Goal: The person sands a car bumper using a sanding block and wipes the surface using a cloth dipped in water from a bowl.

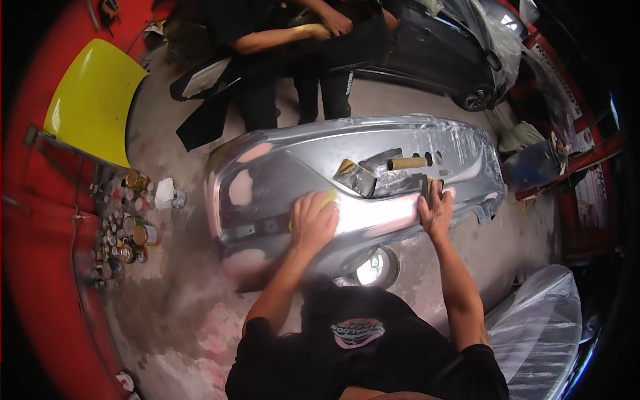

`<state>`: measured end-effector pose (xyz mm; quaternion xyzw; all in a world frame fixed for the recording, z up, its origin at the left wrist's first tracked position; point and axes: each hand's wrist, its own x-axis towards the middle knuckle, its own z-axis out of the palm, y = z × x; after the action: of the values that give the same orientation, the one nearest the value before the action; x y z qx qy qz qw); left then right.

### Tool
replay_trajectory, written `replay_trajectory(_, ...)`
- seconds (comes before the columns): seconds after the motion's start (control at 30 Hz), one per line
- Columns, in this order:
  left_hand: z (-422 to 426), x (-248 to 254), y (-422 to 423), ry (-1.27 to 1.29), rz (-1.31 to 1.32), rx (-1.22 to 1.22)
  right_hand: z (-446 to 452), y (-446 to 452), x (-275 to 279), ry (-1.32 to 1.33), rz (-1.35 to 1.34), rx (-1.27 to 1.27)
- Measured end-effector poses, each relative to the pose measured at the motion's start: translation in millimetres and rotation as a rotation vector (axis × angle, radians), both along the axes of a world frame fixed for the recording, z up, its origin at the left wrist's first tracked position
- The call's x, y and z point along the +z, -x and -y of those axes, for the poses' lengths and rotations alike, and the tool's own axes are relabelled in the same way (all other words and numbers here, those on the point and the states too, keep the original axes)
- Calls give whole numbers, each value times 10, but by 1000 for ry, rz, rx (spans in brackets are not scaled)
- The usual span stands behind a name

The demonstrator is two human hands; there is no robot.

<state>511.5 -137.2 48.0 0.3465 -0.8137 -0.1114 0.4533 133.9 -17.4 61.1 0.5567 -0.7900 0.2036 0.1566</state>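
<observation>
One yellow pad under left hand; block in right hand.

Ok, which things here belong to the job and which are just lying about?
Likely the job:
- grey panel
- yellow pad under left hand
- block in right hand
- dark sheets
- tube

Likely lying about:
- yellow panel
- cans
- plastic sheet

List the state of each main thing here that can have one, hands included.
Long grey curved car-body panel: blotched with pale pink patches.
Left hand: curled over a yellow pad.
Right hand: gripping a dark rectangular block.
Tan cylindrical tube: lying on the grey panel.
Dark thin sheets: creased, lying on the grey panel.
Glossy yellow body panel: standing tilted.
Black car: partly draped in clear plastic sheeting.
</observation>
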Motion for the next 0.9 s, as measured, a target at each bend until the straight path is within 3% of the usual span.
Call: replay_trajectory(0.9,-2,-54,-2,-2,13,0,-11,-40,36,-55,5,-39)
